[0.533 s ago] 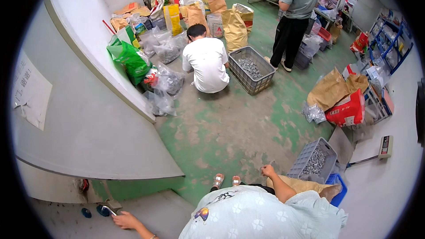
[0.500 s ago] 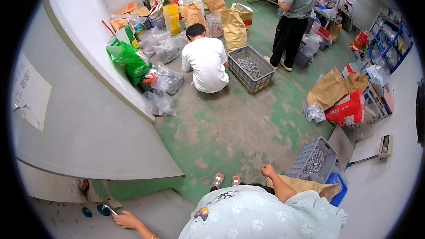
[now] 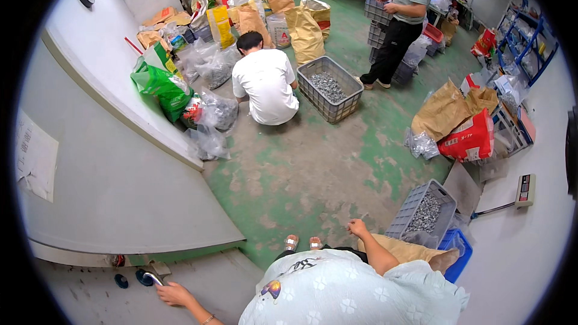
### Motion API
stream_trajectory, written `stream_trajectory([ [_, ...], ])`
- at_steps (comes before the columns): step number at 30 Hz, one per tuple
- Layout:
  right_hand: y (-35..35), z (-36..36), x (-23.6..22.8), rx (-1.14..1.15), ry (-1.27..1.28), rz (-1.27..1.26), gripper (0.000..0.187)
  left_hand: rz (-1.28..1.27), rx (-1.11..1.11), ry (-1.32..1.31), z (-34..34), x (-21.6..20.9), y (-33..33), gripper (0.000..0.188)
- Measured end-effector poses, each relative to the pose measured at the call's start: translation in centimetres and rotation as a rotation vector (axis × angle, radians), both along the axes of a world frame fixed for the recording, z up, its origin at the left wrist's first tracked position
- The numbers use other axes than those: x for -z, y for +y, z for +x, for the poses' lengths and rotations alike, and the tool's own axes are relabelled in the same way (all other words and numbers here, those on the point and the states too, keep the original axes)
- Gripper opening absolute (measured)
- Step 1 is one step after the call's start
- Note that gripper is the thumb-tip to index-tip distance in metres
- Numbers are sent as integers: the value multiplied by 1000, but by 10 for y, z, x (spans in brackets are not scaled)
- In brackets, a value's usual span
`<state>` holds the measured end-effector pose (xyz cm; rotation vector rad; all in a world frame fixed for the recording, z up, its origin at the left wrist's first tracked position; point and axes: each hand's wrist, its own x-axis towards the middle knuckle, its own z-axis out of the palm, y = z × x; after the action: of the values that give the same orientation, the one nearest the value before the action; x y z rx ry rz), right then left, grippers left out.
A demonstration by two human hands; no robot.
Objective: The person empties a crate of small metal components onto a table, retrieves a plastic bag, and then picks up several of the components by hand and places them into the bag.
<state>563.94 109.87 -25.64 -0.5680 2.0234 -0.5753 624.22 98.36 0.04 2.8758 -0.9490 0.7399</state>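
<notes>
At the lower left, my left hand (image 3: 174, 294) is closed round a silver lever-type door handle (image 3: 154, 278) on a grey, scuffed door (image 3: 232, 280). The wrist wears a thin bracelet. My right hand (image 3: 357, 227) is held in front of my body at the right, fingers curled together. Something thin and pale seems to stick up from it, too small to name. Near that hand stand a brown paper sack (image 3: 415, 253) and a grey plastic crate (image 3: 406, 207) of small metal parts.
A person in white (image 3: 265, 84) squats beside another grey crate (image 3: 331, 108) of metal parts. Another person (image 3: 400, 30) stands behind it by stacked crates (image 3: 376, 35). Bags (image 3: 165, 90) line the left wall; a red sack (image 3: 469, 142) and a scale display (image 3: 525, 191) are at right.
The view has shifted slightly, so the room sits further left. My left hand stays on the door handle. The standing person has turned, bringing both hands to the stacked crates.
</notes>
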Motion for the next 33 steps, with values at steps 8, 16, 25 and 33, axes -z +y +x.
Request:
stream_trajectory([
  [8,19,-40,1,195,-99,-47,21,-385,255,-341,-43,6,-4,48],
  [16,24,-88,12,445,-270,105,20,242,559,311,-155,169,-20,43],
  [25,19,-197,-30,298,413,-26,23,421,356,1408,-365,293,-213,34],
  [33,51,-237,-5,949,23,-156,25,455,925,1436,-669,298,-328,32],
])
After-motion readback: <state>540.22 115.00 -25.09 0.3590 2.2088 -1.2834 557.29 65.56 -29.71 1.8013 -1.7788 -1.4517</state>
